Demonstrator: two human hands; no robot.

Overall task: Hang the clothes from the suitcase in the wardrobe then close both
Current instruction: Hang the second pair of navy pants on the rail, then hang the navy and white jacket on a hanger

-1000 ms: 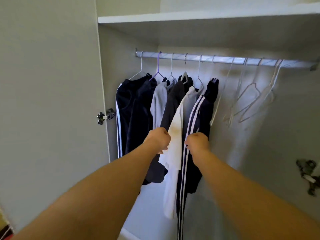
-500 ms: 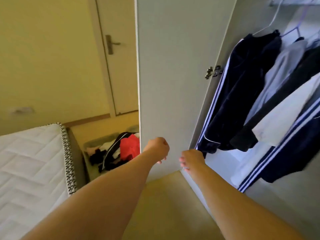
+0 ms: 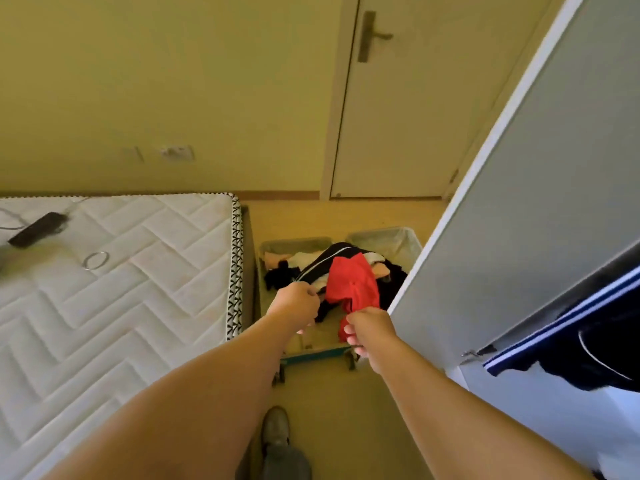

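Head view shows the open suitcase [image 3: 381, 237] on the floor between mattress [image 3: 121, 271] and wardrobe door [image 3: 519, 202], both loosely curled hands, left hand [image 3: 298, 304] and right hand [image 3: 369, 329], reaching apart toward its red garment [image 3: 351, 284], though whether either touches cloth I cannot tell.

Both forearms bare to the frame edge; no sleeves, watch, bracelets or rings visible on either. Left hand [image 3: 297, 304] and right hand [image 3: 371, 329]: bare, no gloves; fingernails on the right look plain, detail too blurred to confirm. Lower centre: one shoe [image 3: 276, 429], grey, rounded toe, with grey trouser leg [image 3: 289, 462] above it.
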